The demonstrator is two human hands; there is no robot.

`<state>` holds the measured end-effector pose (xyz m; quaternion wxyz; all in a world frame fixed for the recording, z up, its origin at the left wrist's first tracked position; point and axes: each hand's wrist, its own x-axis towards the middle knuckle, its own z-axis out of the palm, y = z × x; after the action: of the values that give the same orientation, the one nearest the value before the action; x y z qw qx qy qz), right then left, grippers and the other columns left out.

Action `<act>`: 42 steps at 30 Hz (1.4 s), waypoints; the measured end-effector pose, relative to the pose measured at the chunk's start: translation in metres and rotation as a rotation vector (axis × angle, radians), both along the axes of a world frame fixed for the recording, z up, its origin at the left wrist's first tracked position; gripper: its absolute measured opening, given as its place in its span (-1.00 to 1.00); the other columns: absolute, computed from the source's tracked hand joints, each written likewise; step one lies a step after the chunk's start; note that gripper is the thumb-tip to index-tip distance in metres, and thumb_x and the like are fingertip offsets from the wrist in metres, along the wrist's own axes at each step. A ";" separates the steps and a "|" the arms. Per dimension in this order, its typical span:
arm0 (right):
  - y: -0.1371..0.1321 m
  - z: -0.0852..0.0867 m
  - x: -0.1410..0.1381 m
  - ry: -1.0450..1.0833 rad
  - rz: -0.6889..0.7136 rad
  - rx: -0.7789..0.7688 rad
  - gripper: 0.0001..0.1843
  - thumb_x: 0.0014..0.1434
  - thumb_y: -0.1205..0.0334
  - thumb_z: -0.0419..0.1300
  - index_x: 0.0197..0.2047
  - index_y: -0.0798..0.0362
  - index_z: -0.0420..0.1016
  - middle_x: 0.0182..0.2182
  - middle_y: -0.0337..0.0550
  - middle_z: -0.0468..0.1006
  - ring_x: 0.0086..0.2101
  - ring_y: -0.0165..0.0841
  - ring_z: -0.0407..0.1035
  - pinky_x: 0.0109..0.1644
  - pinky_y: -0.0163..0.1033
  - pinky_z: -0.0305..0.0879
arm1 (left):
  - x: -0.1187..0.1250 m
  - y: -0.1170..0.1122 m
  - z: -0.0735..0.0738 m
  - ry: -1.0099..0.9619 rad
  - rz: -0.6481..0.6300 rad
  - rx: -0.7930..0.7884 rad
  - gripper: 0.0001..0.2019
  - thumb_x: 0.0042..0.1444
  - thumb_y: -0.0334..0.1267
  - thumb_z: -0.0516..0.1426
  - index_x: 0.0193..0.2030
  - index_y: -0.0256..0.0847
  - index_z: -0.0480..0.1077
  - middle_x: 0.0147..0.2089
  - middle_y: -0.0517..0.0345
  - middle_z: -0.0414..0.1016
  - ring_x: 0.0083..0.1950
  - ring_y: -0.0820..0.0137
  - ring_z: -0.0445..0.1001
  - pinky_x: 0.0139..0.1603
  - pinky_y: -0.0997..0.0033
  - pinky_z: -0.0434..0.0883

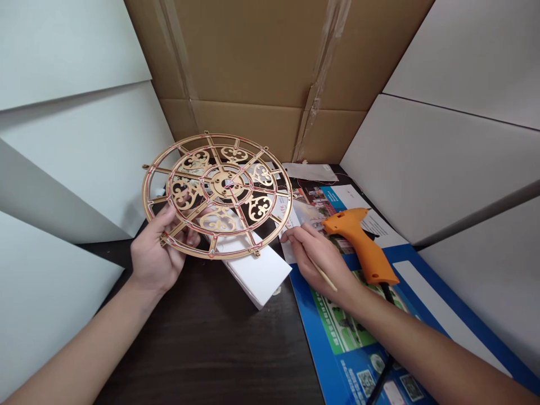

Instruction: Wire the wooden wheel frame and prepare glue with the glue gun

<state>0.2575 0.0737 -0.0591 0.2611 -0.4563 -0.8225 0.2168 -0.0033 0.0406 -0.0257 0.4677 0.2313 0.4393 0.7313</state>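
Note:
My left hand (158,253) grips the lower left rim of a tan openwork wheel (213,246), thumb on top and fingers beneath. The wheel is tilted above the table, with spokes, scroll-shaped cutouts and thin red wire running along its rings and hub. Just right of its rim, my right hand (314,256) is closed around a thin wooden stick (323,274), whose blunt end sticks out towards the wrist. The stick's other end is hidden by the fingers. Partly under the wheel lies a white box (261,273).
An orange glue gun (365,247) with a black cord lies right of my right hand on a blue printed sheet (304,304). Cardboard (253,56) stands behind, and white panels (76,157) flank both sides. A white packet (312,171) lies at the back of the dark table (202,349).

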 end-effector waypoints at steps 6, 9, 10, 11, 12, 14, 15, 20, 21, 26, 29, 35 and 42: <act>0.000 -0.004 -0.002 0.036 -0.017 0.008 -0.70 0.45 0.23 -0.11 -0.15 0.00 0.44 -0.19 -0.12 0.48 -0.17 -0.24 0.44 -0.08 -0.14 0.26 | 0.003 0.002 0.000 0.003 -0.002 0.000 -0.71 0.22 -0.39 -0.01 -0.33 -0.27 0.56 -0.45 0.01 0.41 -0.58 0.44 0.22 -0.64 0.49 0.25; -0.001 -0.005 -0.002 0.014 -0.030 0.008 -0.70 0.45 0.22 -0.11 -0.16 0.00 0.44 -0.19 -0.13 0.49 -0.18 -0.25 0.45 -0.10 -0.16 0.27 | 0.004 0.002 0.001 -0.029 0.030 -0.021 -0.72 0.20 -0.40 0.01 -0.38 -0.27 0.54 -0.47 0.04 0.39 -0.57 0.44 0.24 -0.66 0.51 0.24; -0.001 -0.004 -0.003 0.007 -0.034 0.008 -0.69 0.45 0.21 -0.11 -0.17 0.00 0.44 -0.19 -0.13 0.50 -0.19 -0.25 0.45 -0.11 -0.16 0.27 | 0.004 0.002 0.002 -0.038 0.041 -0.029 -0.72 0.20 -0.40 0.01 -0.40 -0.26 0.53 -0.48 0.05 0.39 -0.57 0.44 0.24 -0.66 0.51 0.24; -0.001 -0.004 -0.003 -0.001 -0.036 0.009 -0.69 0.45 0.21 -0.11 -0.17 0.00 0.44 -0.18 -0.13 0.50 -0.20 -0.26 0.45 -0.12 -0.17 0.26 | 0.005 0.002 0.003 -0.044 0.044 -0.035 -0.72 0.21 -0.41 0.01 -0.40 -0.26 0.53 -0.47 0.05 0.40 -0.57 0.44 0.25 -0.66 0.51 0.24; 0.000 -0.004 -0.003 -0.005 -0.039 0.013 -0.69 0.46 0.21 -0.12 -0.17 0.00 0.44 -0.19 -0.13 0.50 -0.20 -0.26 0.45 -0.13 -0.17 0.26 | 0.005 0.002 0.004 -0.049 0.045 -0.040 -0.71 0.22 -0.41 0.01 -0.40 -0.25 0.54 -0.46 0.05 0.42 -0.56 0.44 0.26 -0.66 0.51 0.25; 0.000 -0.006 -0.004 -0.011 -0.046 0.029 -0.68 0.46 0.20 -0.13 -0.15 -0.01 0.43 -0.19 -0.13 0.50 -0.20 -0.27 0.45 -0.16 -0.19 0.25 | 0.007 0.001 0.006 -0.057 0.044 -0.051 -0.68 0.24 -0.43 -0.01 -0.39 -0.26 0.55 -0.44 0.05 0.44 -0.56 0.45 0.27 -0.65 0.51 0.26; 0.000 -0.007 -0.004 -0.023 -0.048 0.038 -0.68 0.47 0.18 -0.13 -0.14 -0.01 0.43 -0.19 -0.13 0.50 -0.21 -0.27 0.45 -0.18 -0.19 0.24 | 0.007 0.001 0.006 -0.061 0.044 -0.054 -0.67 0.25 -0.43 -0.02 -0.38 -0.27 0.55 -0.44 0.05 0.43 -0.57 0.46 0.27 -0.65 0.50 0.26; 0.002 -0.015 -0.007 -0.104 -0.066 0.090 -0.66 0.48 0.15 -0.15 -0.15 -0.01 0.42 -0.20 -0.12 0.48 -0.27 -0.28 0.43 -0.27 -0.21 0.21 | 0.006 0.001 0.004 -0.051 0.049 -0.004 -0.74 0.20 -0.42 0.04 -0.39 -0.28 0.55 -0.48 0.06 0.38 -0.59 0.47 0.24 -0.67 0.49 0.21; 0.002 -0.016 -0.007 -0.110 -0.070 0.093 -0.66 0.48 0.14 -0.15 -0.16 -0.01 0.42 -0.20 -0.13 0.48 -0.27 -0.27 0.43 -0.26 -0.20 0.22 | 0.006 0.001 0.003 -0.038 0.036 0.008 -0.78 0.17 -0.41 0.07 -0.40 -0.28 0.54 -0.48 0.06 0.38 -0.59 0.47 0.25 -0.66 0.49 0.22; 0.001 -0.011 -0.006 -0.082 -0.032 0.072 -0.68 0.47 0.15 -0.15 -0.17 -0.01 0.39 -0.19 -0.13 0.51 -0.24 -0.28 0.44 -0.25 -0.22 0.21 | 0.004 0.001 0.000 -0.041 0.038 0.002 -0.73 0.21 -0.41 0.04 -0.37 -0.24 0.56 -0.43 0.06 0.41 -0.55 0.47 0.26 -0.65 0.53 0.24; -0.001 -0.001 -0.004 -0.136 -0.032 0.004 -0.68 0.45 0.12 -0.10 -0.26 0.02 0.36 -0.25 -0.13 0.51 -0.30 -0.28 0.40 -0.28 -0.21 0.14 | 0.003 0.001 0.000 -0.079 0.057 -0.014 -0.67 0.27 -0.42 -0.02 -0.40 -0.25 0.53 -0.45 0.08 0.37 -0.56 0.48 0.23 -0.67 0.54 0.25; -0.002 0.008 -0.005 -0.121 -0.031 -0.073 -0.61 0.43 0.00 -0.09 -0.34 0.03 0.29 -0.39 -0.15 0.47 -0.41 -0.32 0.32 -0.33 -0.22 -0.01 | 0.002 0.004 -0.001 -0.078 0.054 0.017 -0.65 0.27 -0.43 -0.05 -0.42 -0.29 0.51 -0.45 0.05 0.37 -0.58 0.47 0.23 -0.68 0.50 0.24; -0.002 0.007 -0.005 -0.122 -0.032 -0.072 -0.52 0.43 -0.07 -0.15 -0.46 0.03 0.12 -0.52 -0.17 0.34 -0.49 -0.36 0.20 -0.35 -0.20 -0.12 | 0.004 0.004 0.003 -0.076 0.064 -0.039 -0.59 0.31 -0.40 -0.09 -0.43 -0.27 0.52 -0.48 0.06 0.38 -0.59 0.47 0.20 -0.68 0.52 0.23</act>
<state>0.2523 0.0719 -0.0517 0.1972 -0.4908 -0.8212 0.2140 0.0010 0.0447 -0.0223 0.4648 0.1800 0.4425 0.7454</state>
